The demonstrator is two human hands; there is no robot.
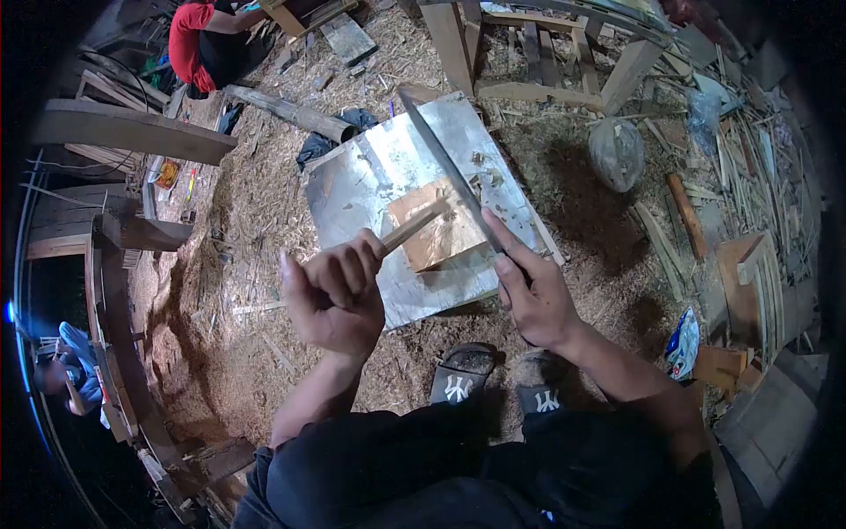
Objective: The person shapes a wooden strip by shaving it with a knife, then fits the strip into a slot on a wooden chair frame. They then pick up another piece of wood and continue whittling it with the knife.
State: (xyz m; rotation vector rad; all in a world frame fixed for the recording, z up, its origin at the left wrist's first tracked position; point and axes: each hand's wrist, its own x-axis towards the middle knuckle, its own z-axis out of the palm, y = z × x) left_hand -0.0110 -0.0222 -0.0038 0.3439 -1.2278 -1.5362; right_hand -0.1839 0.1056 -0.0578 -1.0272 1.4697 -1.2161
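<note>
Shavings and offcuts cover the floor, where a shiny metal sheet lies with a pale wooden block on its near part. The left hand is closed in a fist around a thin stick, which points far and right over the block. The right hand grips the handle of a long knife, forefinger laid along its back. The blade runs far-left across the sheet and seems to touch the stick's tip, though the view is unclear there. Black sandals sit just near of the sheet, and a person in red crouches far left
</note>
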